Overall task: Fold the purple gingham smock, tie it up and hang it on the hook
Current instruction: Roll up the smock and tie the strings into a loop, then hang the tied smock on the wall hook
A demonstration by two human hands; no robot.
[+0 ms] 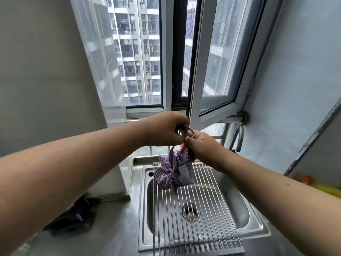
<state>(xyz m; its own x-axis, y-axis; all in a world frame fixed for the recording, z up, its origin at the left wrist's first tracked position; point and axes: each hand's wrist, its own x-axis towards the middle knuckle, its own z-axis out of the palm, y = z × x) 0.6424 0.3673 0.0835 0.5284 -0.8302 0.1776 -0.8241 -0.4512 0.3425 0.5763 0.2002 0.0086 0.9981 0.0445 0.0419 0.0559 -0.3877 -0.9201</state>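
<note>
The purple gingham smock (pixel 172 172) hangs as a small bunched bundle above the sink, held up by its dark straps (pixel 184 133). My left hand (pixel 164 129) is closed on the straps from the left, at about window-sill height. My right hand (pixel 201 143) pinches the same straps from the right, just below and touching the left hand. The strap ends loop between the two hands. No hook is visible in the head view.
A steel sink (pixel 254 222) lies below, with a roll-up wire rack (pixel 195 209) across it. A dark cloth (pixel 73 218) lies on the counter at left. An inward-open window sash (pixel 217 71) stands right behind the hands. A pipe (pixel 238 137) is at right.
</note>
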